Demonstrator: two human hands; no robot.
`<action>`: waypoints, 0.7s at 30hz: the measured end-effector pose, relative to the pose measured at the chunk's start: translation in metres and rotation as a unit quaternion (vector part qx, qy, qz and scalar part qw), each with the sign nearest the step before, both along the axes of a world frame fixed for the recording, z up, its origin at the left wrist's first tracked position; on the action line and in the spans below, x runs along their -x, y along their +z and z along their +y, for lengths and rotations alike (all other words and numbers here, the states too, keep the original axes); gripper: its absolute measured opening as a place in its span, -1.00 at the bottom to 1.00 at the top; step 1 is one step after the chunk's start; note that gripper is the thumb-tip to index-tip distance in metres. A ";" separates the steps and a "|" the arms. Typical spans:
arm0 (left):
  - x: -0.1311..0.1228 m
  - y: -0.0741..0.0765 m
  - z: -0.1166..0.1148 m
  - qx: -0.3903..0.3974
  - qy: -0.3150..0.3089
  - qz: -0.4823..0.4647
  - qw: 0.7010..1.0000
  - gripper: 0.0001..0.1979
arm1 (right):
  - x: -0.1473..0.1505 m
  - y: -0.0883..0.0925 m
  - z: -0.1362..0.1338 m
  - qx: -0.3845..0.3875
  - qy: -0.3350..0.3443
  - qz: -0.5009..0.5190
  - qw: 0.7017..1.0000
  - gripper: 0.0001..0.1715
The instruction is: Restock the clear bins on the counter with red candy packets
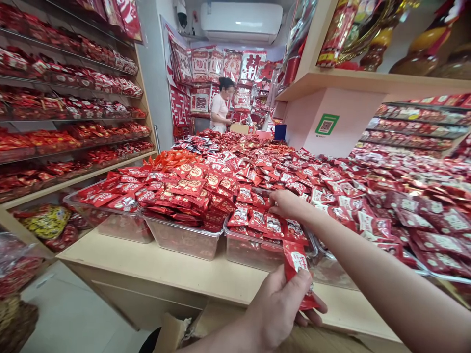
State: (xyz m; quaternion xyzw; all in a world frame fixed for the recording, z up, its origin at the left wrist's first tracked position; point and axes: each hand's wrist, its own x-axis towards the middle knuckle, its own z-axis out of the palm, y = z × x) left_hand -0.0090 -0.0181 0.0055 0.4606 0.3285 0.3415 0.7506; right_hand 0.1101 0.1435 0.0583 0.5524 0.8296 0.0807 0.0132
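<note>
My left hand (277, 301) is closed around a red candy packet (295, 257) with white printing, held upright in front of the counter edge; more red wrapping shows below my thumb. Over a clear plastic bin (253, 250) heaped with similar red packets (273, 224), my right hand (289, 203) reaches in from the right. Its fingers point left, somewhat apart, at the top of the pile, with nothing visibly gripped; whether the fingertips touch a packet is unclear.
Neighbouring clear bins (184, 240) of red packets line the wooden counter (147, 264). Stocked shelves (73, 98) stand on the left, and a cabinet (353, 81) overhangs at right. A person (220, 108) stands at the far end. An open cardboard box (206, 323) sits below the counter edge.
</note>
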 end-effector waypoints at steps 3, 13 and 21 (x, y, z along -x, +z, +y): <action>0.000 -0.002 0.001 -0.001 0.012 0.002 1.000 -0.52 | 0.000 -0.003 -0.001 0.003 -0.007 0.010 1.000 -0.86; 0.000 -0.006 0.005 0.004 0.023 0.011 1.000 -0.44 | -0.002 0.000 -0.009 -0.036 -0.006 0.105 0.994 -0.90; 0.004 -0.002 0.008 -0.041 0.023 -0.035 0.998 -0.50 | -0.016 -0.006 -0.128 0.034 -0.079 0.486 0.870 -0.59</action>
